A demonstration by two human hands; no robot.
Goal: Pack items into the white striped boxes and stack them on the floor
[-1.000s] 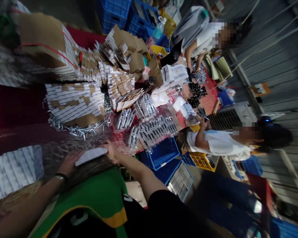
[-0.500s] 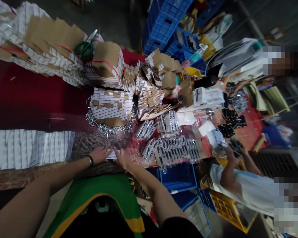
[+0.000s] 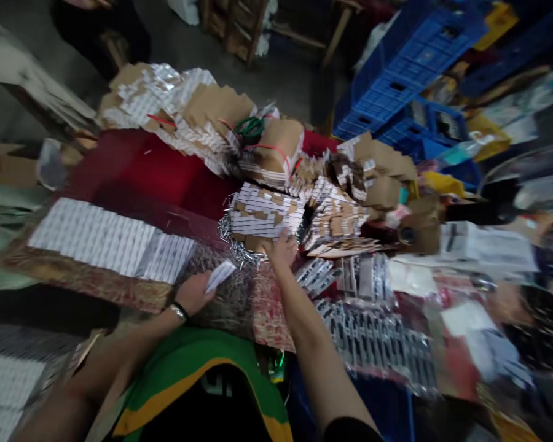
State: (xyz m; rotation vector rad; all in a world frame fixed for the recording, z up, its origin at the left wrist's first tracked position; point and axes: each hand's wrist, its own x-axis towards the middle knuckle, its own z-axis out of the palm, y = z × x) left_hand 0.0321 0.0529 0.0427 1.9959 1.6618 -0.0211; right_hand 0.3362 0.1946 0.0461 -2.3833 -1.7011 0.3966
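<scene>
My left hand [image 3: 195, 293] is closed around one end of a small flat white carton [image 3: 220, 275] with dark printing, held slightly above the front of the table. Further forward, my right hand [image 3: 283, 247] reaches to the near edge of a pile of flat striped cartons [image 3: 267, 212], thumb and fingers apart. Its fingertips are at the brown lower part of this pile; whether they press on a carton is blurred. Loose metal screws or pins [image 3: 245, 255] lie around the pile's left and near sides. To the left stands a long row of white striped boxes [image 3: 94, 236].
Bundled brown and white cartons [image 3: 219, 116] line the far edge, with green-handled scissors [image 3: 249, 127] on them. Packed metal parts in clear bags [image 3: 378, 337] lie to the right. Blue crates [image 3: 391, 80] are stacked behind. A dark red cloth [image 3: 166, 178] covers the table.
The view has swung left. My hands, earlier close together over a small white piece, have parted: the left has lifted a carton leftward, the right has moved forward to the carton pile.
</scene>
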